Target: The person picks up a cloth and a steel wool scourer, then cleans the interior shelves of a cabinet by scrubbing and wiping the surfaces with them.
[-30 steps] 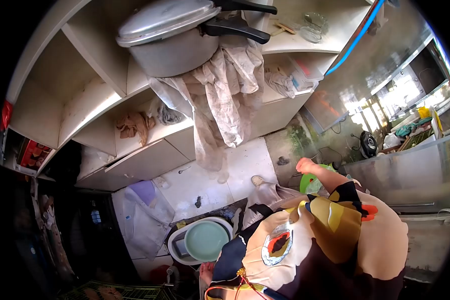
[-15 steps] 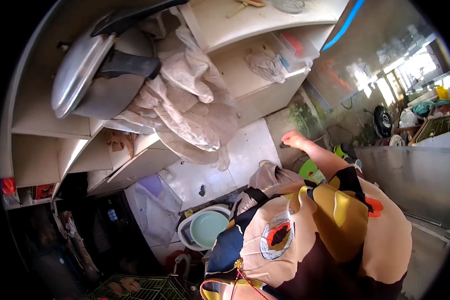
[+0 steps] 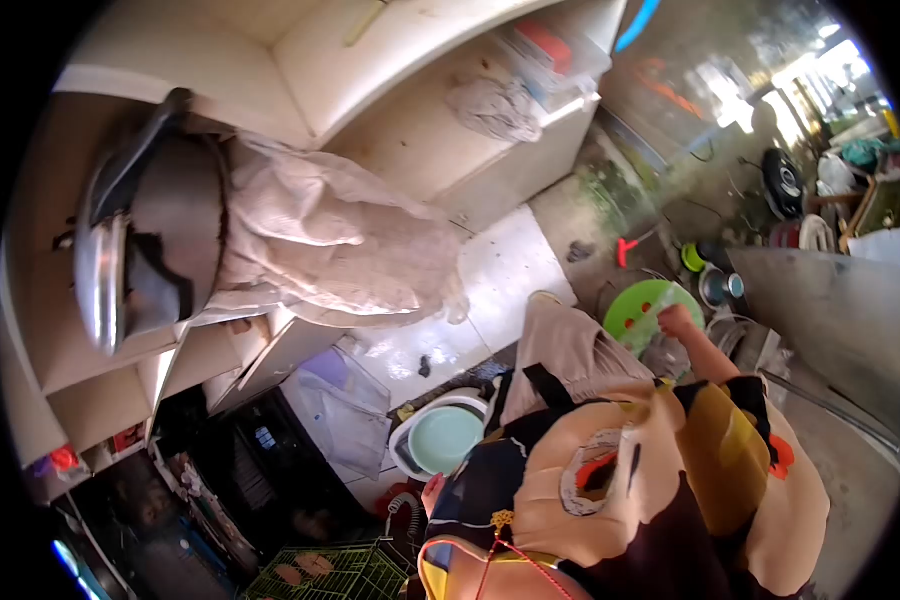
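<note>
My right hand (image 3: 676, 322) is closed in front of a green round basin or lid with orange-red spots (image 3: 638, 300). A pale, see-through streak shows by its fingers, too blurred to name. Only a small part of my left hand (image 3: 432, 493) shows at the edge of my patterned top (image 3: 540, 480), below a pale green basin (image 3: 444, 440); how its fingers lie is not clear. On the shelf at left, a metal pressure cooker (image 3: 175, 220) with black handles stands beside a crumpled pale cloth (image 3: 340, 240), which hangs over the edge. Neither hand touches them.
A grey rag (image 3: 495, 108) and a clear plastic box (image 3: 560, 65) are on the far shelf. A red-handled item (image 3: 624, 252) lies on the floor. A green wire rack (image 3: 340, 572) is at bottom. A black fan-like object (image 3: 782, 180) stands at right.
My right hand has gone from stretched out over the floor to closed and drawn back near the green basin. Part of my left hand has come into view. The view has shifted.
</note>
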Tool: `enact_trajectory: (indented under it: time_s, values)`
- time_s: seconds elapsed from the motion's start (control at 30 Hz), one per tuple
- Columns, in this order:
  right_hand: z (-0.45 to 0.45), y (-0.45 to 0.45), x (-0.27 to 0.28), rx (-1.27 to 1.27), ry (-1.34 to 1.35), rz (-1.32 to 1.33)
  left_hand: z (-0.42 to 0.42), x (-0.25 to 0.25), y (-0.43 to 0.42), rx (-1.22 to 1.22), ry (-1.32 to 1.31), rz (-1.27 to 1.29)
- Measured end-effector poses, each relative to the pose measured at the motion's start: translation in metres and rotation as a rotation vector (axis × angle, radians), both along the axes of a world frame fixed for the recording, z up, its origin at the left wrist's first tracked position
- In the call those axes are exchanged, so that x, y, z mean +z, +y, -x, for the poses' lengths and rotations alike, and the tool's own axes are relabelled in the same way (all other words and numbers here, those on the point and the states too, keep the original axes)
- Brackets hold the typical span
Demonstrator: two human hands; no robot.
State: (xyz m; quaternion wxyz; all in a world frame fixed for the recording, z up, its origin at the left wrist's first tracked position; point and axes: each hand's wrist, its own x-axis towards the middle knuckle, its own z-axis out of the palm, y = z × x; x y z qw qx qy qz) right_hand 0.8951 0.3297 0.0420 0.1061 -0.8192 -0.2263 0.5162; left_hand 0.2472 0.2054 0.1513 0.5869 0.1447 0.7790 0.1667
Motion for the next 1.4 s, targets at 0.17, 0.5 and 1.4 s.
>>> enact_trajectory:
  time_s: [0.17,0.5,1.4]
  values:
    - [0.023,-0.028,-0.047,-0.137,0.148,-0.054,0.009,-0.004,0.014,0.050,0.009,-0.112]
    - [0.069,0.003,-0.009,-0.081,0.241,-0.118,0.019,-0.017,-0.029,0.394,-0.004,-0.121]
    - [0.320,0.125,0.101,0.879,0.107,-0.233,-0.009,-0.110,-0.253,1.157,-0.179,-0.210]
